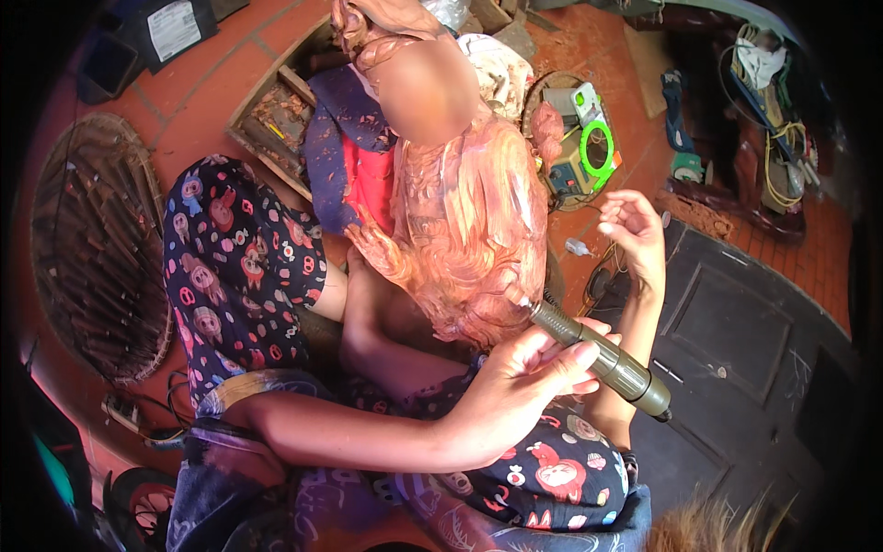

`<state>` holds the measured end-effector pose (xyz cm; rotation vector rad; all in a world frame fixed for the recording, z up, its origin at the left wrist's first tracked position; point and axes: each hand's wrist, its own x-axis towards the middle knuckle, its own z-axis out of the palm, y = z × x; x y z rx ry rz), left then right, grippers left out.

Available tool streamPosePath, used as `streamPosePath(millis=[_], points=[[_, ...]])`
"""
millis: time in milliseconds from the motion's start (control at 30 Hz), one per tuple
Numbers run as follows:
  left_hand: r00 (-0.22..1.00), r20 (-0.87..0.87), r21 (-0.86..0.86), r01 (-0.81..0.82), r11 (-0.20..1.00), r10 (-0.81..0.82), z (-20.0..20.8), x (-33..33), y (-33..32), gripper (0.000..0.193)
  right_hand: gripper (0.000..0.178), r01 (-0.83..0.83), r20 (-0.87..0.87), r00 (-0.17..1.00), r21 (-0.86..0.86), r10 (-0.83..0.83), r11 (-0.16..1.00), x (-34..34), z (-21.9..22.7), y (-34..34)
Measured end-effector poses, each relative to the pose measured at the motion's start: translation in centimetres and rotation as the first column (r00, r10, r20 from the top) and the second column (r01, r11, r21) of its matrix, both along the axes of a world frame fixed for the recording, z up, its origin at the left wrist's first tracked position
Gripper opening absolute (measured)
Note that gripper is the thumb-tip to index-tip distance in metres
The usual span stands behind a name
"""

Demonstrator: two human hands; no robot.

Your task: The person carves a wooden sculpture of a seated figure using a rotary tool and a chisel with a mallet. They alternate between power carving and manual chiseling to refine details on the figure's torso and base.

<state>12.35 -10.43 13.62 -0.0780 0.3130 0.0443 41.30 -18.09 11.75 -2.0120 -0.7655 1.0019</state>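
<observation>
A large carved figure of reddish-orange wood (469, 221) with flowing folds rests against my bare leg (368, 322) and lap. My left hand (529, 373) reaches across from the lower left. It grips an olive-green rotary handpiece (602, 359) like a pen. The tool's tip touches the lower edge of the carving. My right hand (635, 230) is raised to the right of the carving, fingers loosely curled, holding nothing. My knee in dark patterned cloth (235, 258) is left of the figure.
A round woven basket (92, 248) lies on the red tiled floor at left. A wooden tray (276, 110) of bits sits behind the figure. Power tools and a green ring (596, 147) lie at the back right. A dark panelled board (736, 340) is at right, with a small white bottle (578, 247) nearby.
</observation>
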Motion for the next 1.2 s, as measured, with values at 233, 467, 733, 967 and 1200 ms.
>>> streamPosePath(millis=[233,467,733,967,1200], points=[[0.994,-0.03,-0.113,-0.107,0.988,0.105,0.5,0.9,-0.2,0.03,0.081,-0.66,-0.168,0.671,0.311,0.723,0.684,-4.2,4.8,1.3],[0.971,0.144,-0.077,-0.183,0.98,0.193,1.1,0.9,0.5,0.02,0.041,-0.481,0.26,0.875,0.379,0.407,0.791,-11.4,6.2,-0.4],[0.98,0.074,0.26,-0.198,0.945,0.185,0.1,1.1,-1.1,0.027,0.071,-0.185,0.039,0.983,0.139,0.181,0.973,-3.9,4.6,-1.4],[0.992,0.068,0.549,0.055,0.834,-0.11,-0.9,1.4,0.4,0.026,0.048,0.015,0.238,0.971,0.059,-0.028,0.998,-3.3,4.1,-2.2],[0.985,0.057,0.362,0.132,0.923,-0.163,-1.3,0.8,0.8,0.028,0.027,-0.154,0.601,0.546,-0.612,0.583,0.776,10.1,-9.0,-6.8]])
